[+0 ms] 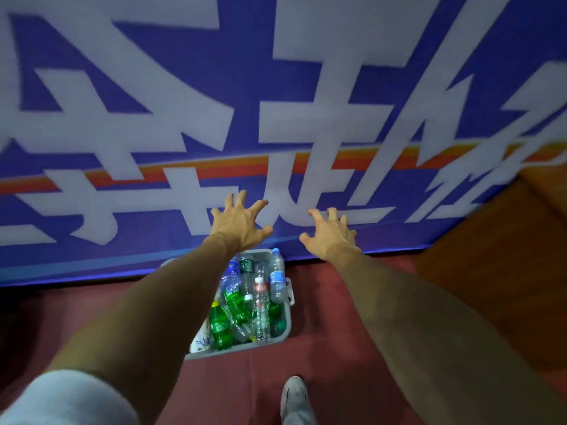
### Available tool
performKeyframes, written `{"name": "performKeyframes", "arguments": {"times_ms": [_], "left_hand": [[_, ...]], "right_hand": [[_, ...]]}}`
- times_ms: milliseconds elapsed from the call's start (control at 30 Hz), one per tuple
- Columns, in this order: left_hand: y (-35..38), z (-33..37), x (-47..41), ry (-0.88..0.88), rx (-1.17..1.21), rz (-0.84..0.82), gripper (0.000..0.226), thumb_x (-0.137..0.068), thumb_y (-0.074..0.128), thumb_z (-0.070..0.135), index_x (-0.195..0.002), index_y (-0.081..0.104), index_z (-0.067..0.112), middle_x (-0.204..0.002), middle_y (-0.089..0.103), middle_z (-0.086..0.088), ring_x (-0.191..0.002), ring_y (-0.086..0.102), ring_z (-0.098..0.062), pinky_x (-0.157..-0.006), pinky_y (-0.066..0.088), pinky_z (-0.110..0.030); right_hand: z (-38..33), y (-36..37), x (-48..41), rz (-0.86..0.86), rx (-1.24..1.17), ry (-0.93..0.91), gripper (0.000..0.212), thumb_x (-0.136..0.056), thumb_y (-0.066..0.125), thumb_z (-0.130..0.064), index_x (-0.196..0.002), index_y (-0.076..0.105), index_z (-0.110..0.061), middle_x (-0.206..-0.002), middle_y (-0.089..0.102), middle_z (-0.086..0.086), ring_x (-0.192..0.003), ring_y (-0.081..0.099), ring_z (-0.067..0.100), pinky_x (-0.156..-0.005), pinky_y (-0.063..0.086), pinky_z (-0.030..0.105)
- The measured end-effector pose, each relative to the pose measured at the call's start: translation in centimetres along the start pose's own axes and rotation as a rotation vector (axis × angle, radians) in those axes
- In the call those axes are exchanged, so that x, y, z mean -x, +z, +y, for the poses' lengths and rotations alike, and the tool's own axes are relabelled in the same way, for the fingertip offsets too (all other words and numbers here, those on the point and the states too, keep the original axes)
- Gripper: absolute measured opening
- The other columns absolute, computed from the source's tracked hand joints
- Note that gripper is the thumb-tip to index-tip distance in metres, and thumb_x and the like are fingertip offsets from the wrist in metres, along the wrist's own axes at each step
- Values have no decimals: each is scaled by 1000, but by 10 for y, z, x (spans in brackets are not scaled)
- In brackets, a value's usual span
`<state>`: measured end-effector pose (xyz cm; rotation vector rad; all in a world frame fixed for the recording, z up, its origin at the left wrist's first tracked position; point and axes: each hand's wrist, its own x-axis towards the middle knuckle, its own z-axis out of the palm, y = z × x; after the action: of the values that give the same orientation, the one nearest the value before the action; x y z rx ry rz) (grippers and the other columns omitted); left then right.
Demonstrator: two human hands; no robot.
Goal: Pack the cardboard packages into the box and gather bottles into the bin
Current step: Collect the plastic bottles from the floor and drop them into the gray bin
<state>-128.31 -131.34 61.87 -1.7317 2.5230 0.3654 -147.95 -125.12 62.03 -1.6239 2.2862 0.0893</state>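
Banner [153, 72], blue with big white characters and an orange stripe, fills the frame from 9 through 12 to 3. It is blurred.

Dark red floor [322, 317] runs from 8 to 4.

Brown surface [491, 240] at 3 to 4. It may be cardboard, can't tell. No box or packages clearly in view.

Both bare arms stretch from 7 and 5 toward centre, with a white sleeve [67, 400] at 7.

Grey bin [233, 351] sits on the floor just below centre, toward 6. Its far end is at the foot of the banner, likely parked there out of the walkway. The left forearm covers its 9 o'clock side.

Bottles are in the bin, heaped loose and crossing each other, so probably dropped rather than stacked. They are green ones [219, 326] at the bin's 7, a red-label clear one [260, 289] mid-bin, and a blue-cap one [277, 277] leaning on the wall at its 1. The bin looks nearly full, so the bottle half of the task seems well along.

Left hand [239, 223] is at the bin's 12 and right hand [333, 237] at its 2. Both are raised in front of the banner, fingers splayed and slightly crooked, gripping nothing. That spread suits a two-handed grab, maybe for the bin's rim. The target is unclear.

Grey shoe [294, 394] at 6, near the bin's front.
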Motion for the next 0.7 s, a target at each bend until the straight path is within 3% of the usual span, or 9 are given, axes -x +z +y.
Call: {"name": "performKeyframes", "arguments": {"times_ms": [267,467,700], "left_hand": [[-144,61,66,247,-34,30,71,-90,50,63,-153,26,42,-164,10,-9,-150,9,-35,-110,27,-66],[-185,146,134,507,-42,36,71,-90,53,61,-153,27,42,-164,10,-10,-150,9,-35,-112,26,-64],[-199,292,265,898,-39,40,66,-89,54,59,-150,32,43,-163,15,-10,-148,14,-35,-111,25,-63]], "right_hand": [[13,-119,139,92,-44,199,68,-94,56,-51,-153,24,-38,-160,14,6,-141,21,40,-106,34,59],[56,-154,279,222,-99,470,70,-91,59,-51,-152,27,-39,-156,20,7,-138,25,37,-104,34,56],[120,-154,464,346,-180,811,65,-95,61,-38,-151,27,-37,-151,26,9,-137,27,39,-105,32,61]]}}
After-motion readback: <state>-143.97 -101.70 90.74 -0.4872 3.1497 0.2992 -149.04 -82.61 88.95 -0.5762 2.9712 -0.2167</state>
